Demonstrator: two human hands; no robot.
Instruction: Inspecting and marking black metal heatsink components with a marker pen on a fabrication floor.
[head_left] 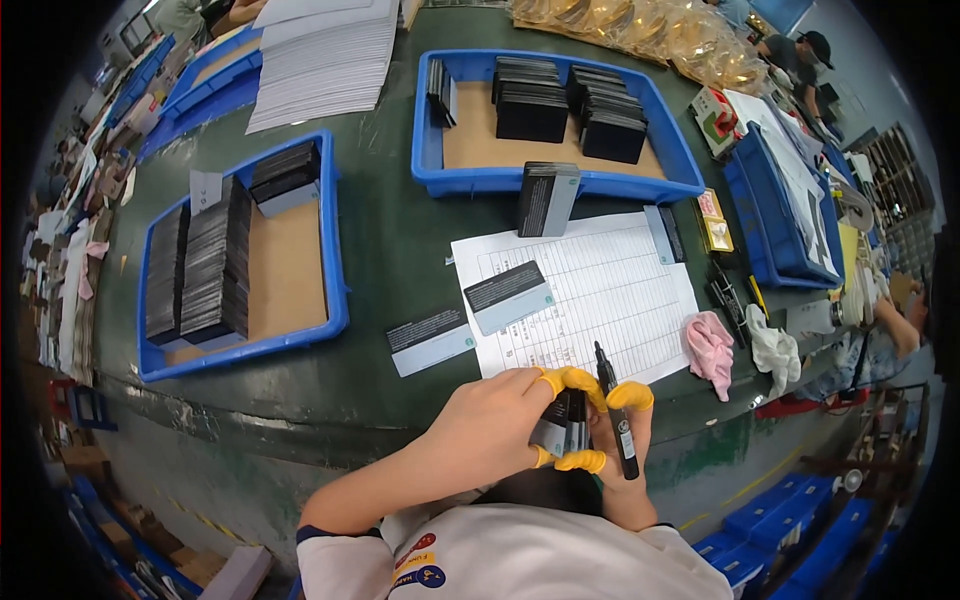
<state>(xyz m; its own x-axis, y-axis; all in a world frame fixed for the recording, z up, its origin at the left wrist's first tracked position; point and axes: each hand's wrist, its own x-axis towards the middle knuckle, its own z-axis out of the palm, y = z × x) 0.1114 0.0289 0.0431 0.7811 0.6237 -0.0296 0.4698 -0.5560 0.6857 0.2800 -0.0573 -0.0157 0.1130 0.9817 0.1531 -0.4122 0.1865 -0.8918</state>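
Observation:
Close to my body, my left hand [495, 415] is closed on a small stack of black-and-grey cards [553, 428], with yellow finger cots on its fingertips. My right hand [638, 432], also in yellow cots, grips a black marker pen [624, 445] whose narrow end points away from me. Its other fingers are partly hidden behind the cards, so whether they bear them too is unclear. Beyond my hands lies a printed table sheet [620, 290]. One card [508, 297] rests on the sheet, and another card [430, 340] overlaps its left edge.
Two blue trays, one at left [335, 270] and one at the back [430, 120], contain rows of dark cards. A card stack [546, 200] stands against the back tray. Rightward are a pink cloth [709, 355], a white cloth [771, 345] and a blue bin [765, 220].

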